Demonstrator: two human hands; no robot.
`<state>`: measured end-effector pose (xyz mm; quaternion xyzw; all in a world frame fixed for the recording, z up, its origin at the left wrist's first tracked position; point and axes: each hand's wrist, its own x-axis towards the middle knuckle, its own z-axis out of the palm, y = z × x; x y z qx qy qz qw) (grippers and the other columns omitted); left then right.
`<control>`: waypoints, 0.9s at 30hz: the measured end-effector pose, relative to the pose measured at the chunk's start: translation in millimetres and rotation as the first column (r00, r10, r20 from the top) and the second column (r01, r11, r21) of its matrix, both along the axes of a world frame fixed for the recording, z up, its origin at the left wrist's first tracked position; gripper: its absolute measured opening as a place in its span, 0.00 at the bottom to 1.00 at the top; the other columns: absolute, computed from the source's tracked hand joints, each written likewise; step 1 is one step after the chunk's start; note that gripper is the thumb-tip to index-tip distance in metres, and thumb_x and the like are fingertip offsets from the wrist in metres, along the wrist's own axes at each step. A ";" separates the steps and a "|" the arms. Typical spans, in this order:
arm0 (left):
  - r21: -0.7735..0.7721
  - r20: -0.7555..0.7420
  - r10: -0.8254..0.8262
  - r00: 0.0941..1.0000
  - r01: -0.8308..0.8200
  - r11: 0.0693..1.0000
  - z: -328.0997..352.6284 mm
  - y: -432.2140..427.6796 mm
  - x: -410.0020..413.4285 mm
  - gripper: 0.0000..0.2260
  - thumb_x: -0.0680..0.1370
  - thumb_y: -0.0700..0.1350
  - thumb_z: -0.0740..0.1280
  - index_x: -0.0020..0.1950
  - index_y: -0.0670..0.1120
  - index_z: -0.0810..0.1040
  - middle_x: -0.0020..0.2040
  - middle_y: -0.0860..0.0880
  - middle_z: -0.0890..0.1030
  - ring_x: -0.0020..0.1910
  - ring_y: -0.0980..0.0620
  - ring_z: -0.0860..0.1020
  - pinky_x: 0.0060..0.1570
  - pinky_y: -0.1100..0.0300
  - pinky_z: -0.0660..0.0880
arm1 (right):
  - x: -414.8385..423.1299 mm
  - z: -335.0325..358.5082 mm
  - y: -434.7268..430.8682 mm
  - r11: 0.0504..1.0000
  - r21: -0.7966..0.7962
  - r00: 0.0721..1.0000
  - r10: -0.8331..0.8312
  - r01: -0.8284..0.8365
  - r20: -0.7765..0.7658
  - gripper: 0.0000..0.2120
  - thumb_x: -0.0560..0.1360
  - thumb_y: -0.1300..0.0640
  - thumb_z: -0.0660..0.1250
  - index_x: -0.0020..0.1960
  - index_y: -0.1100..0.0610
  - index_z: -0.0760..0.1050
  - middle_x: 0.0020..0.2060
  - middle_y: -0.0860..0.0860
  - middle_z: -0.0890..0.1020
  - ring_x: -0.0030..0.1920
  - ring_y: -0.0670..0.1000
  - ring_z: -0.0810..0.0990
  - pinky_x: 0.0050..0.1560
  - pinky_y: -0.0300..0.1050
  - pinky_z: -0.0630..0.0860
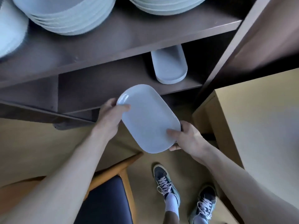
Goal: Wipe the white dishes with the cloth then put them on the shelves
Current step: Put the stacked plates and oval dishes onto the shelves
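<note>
I hold a white oblong dish (148, 118) in the air in front of the dark brown shelves (113, 46). My left hand (110, 117) grips its far left end, thumb on the top face. My right hand (187, 136) grips its near right end, thumb on top and fingers underneath. A stack of the same oblong dishes (169, 67) lies on the lower shelf (100, 84), just beyond the held dish. No cloth is in view.
Two stacks of round white plates (68, 15) (163, 5) stand on the upper shelf. A light wooden table (262, 120) is at the right. A wooden chair with a dark seat (110, 196) stands at lower left, beside my feet (166, 181).
</note>
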<state>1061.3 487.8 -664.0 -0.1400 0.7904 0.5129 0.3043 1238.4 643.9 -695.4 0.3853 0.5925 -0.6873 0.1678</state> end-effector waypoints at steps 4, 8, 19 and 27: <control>0.018 -0.044 0.178 0.983 -0.178 0.984 -29.3 -7.2 -34.4 0.07 0.75 0.39 0.76 0.51 0.43 0.82 0.48 0.46 0.85 0.49 0.44 0.84 0.45 0.54 0.78 | -48.8 -19.5 -20.5 0.998 -0.058 0.998 0.035 -0.038 -0.054 0.11 0.79 0.61 0.66 0.62 0.56 0.76 0.56 0.55 0.83 0.49 0.56 0.86 0.48 0.53 0.85; 0.040 0.044 0.273 0.961 -0.275 0.961 -56.6 1.0 -49.7 0.17 0.76 0.46 0.75 0.63 0.44 0.78 0.57 0.45 0.84 0.54 0.44 0.84 0.53 0.48 0.82 | -83.3 -40.4 -30.8 0.993 0.004 0.993 -0.114 0.114 -0.010 0.13 0.78 0.63 0.68 0.62 0.59 0.76 0.57 0.57 0.83 0.48 0.56 0.85 0.45 0.52 0.85; 0.065 0.081 0.052 0.995 -0.057 0.996 -96.2 -5.5 -45.1 0.21 0.78 0.39 0.71 0.70 0.47 0.73 0.66 0.49 0.79 0.63 0.46 0.81 0.55 0.52 0.82 | -153.2 -73.0 -23.4 0.952 0.068 0.955 -0.296 0.297 -0.029 0.05 0.78 0.64 0.69 0.52 0.58 0.76 0.50 0.53 0.81 0.43 0.51 0.83 0.38 0.47 0.84; 0.004 0.043 0.075 0.996 -0.075 0.997 -113.6 11.8 -81.5 0.18 0.79 0.36 0.69 0.70 0.43 0.76 0.64 0.48 0.82 0.61 0.46 0.82 0.59 0.51 0.82 | -199.2 -83.3 -1.0 0.928 0.367 0.995 0.026 -0.058 0.092 0.15 0.78 0.55 0.68 0.63 0.57 0.74 0.65 0.57 0.75 0.47 0.57 0.86 0.51 0.52 0.84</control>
